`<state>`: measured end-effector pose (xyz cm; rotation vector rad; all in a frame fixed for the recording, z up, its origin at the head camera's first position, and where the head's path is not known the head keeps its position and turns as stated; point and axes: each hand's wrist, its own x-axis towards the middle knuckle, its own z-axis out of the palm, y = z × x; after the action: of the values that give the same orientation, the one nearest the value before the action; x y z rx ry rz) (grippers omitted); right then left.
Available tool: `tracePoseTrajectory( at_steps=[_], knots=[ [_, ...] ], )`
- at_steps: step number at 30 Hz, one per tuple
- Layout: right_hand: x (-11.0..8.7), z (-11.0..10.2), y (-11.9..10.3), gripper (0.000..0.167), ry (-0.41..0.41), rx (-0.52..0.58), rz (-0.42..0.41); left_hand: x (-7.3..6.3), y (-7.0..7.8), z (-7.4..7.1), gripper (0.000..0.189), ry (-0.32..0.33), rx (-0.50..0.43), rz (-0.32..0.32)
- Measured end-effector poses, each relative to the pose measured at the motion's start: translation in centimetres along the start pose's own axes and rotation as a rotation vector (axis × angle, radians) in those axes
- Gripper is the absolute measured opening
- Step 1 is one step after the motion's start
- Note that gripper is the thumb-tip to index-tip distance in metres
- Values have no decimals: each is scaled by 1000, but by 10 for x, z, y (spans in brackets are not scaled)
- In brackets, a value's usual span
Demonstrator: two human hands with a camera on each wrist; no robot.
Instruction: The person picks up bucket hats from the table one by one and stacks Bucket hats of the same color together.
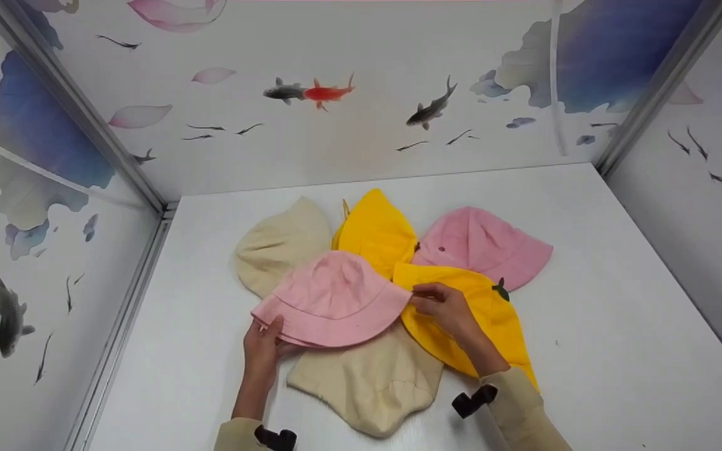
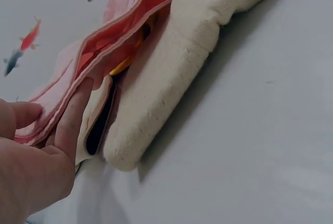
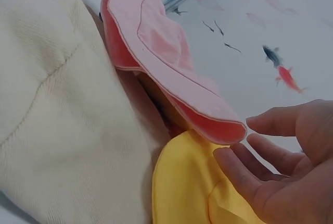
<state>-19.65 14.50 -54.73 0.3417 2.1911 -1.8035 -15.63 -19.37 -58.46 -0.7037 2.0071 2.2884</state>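
Observation:
A light pink bucket hat point(image 1: 334, 294) is held folded flat over the middle of a group of hats. My left hand point(image 1: 262, 344) pinches its left brim corner, thumb on top and fingers underneath. At the right brim corner is my right hand point(image 1: 445, 310); in the right wrist view its loosely spread thumb and fingers point(image 3: 237, 174) meet the brim's tip without gripping it. Beneath the held hat lie a cream hat point(image 1: 373, 388) in front and a yellow hat point(image 1: 486, 313) with a green leaf patch, partly behind my right forearm.
Behind lie another cream hat point(image 1: 286, 244), another yellow hat point(image 1: 376, 228) and a darker pink hat point(image 1: 480, 244), edges overlapping. The white table point(image 1: 618, 351) is enclosed by printed panels point(image 1: 367, 138) at the back and both sides.

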Motion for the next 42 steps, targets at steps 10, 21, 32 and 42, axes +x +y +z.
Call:
tracePoseTrajectory(
  at_steps=[10,21,32,42],
  knots=[
    [-5,-19,-4,33,-13,-59,-27,0,2,0,52,-7,20,2],
    [-3,-35,-9,36,17,-104,-46,1,1,0,52,15,38,1],
    [4,-62,-12,37,78,-163,-119,2,-2,-2,53,18,49,-15],
    [12,-89,-8,45,192,-76,-56,-1,-4,-4,57,21,40,-3]
  ],
)
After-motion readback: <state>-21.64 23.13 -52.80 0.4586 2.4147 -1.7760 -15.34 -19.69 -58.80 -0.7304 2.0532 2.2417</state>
